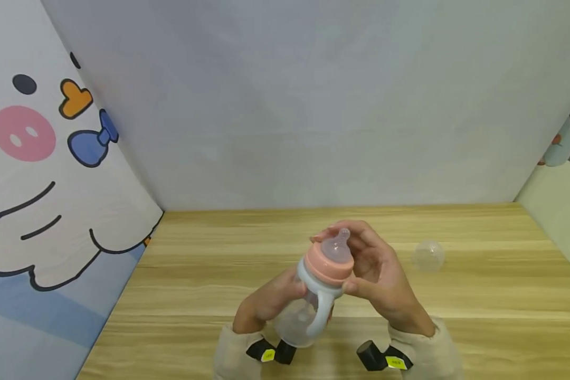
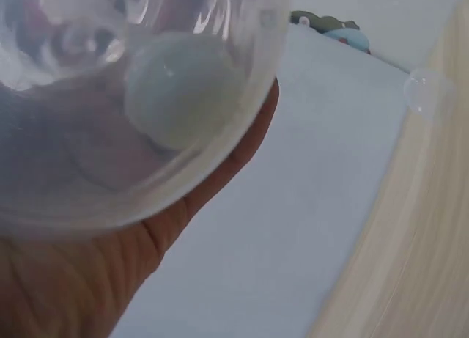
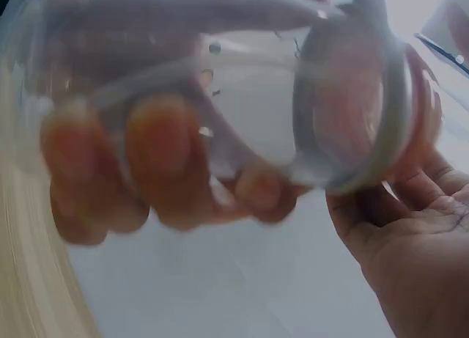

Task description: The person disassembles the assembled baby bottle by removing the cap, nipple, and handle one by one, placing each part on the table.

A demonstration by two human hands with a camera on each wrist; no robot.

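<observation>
- Bottle (image 2: 110,133), nearest the left wrist camera: its clear body fills that view's upper left; it is held between the two grips, above the worktop (image 1: 195,316).
- Left grip (image 1: 274,298): fingers wrapped round the clear body, thumb beside the pale collar (image 1: 304,274).
- Right grip (image 1: 382,277): fingers curved about the far side of the pink ring (image 1: 328,266), thumb at the collar; how firmly it presses cannot be told.
- Governing relation: the long axis slants, teat (image 1: 336,249) upward toward the right grip, base down toward the wearer beside the left wrist. The pink ring lies just left of the right palm; hence the right grip is nearer the ring, the left nearer the body.
- Handle (image 1: 324,314): projects between the grips, wearer's side.
- Clear dome (image 1: 428,256): on the worktop, right of the right grip and apart from it.
</observation>
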